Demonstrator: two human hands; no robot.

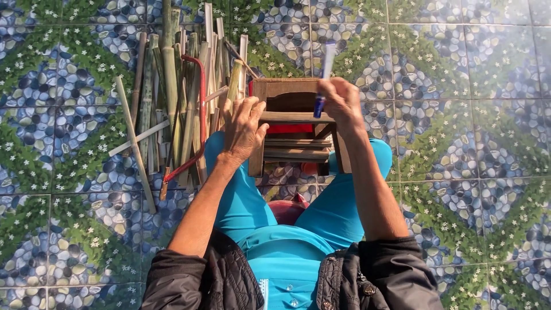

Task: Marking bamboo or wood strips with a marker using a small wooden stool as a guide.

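Head view looks straight down on a seated person in turquoise trousers and a dark quilted jacket. Right hand [342,103] is clenched around a slim blue-and-white pen-like tool [323,80], held nearly upright over the far edge of a small wooden stool [293,117]; whether it is a marker or a narrow knife cannot be settled from this angle. Left hand [242,129] lies flat and released on the stool's left side, fingers spread, grasping nothing.

Handling: the tool appears light, rigid and smooth-bodied, so a grip around the mid-shaft, as now taken, suits it. The stool looks stiff and moderately heavy, best steadied at its top rail or leg.

Just left of the stool lies a loose pile of split bamboo strips [178,97], long and thin, likely springy with sharp edges. A red-framed hacksaw [198,115] rests across them. A red object [287,209] shows between the knees, partly hidden.

Surface: glossy floor tiles [459,143] printed with pebbles, green foliage and small white flowers, probably slippery. Bright daylight; no walls are visible.
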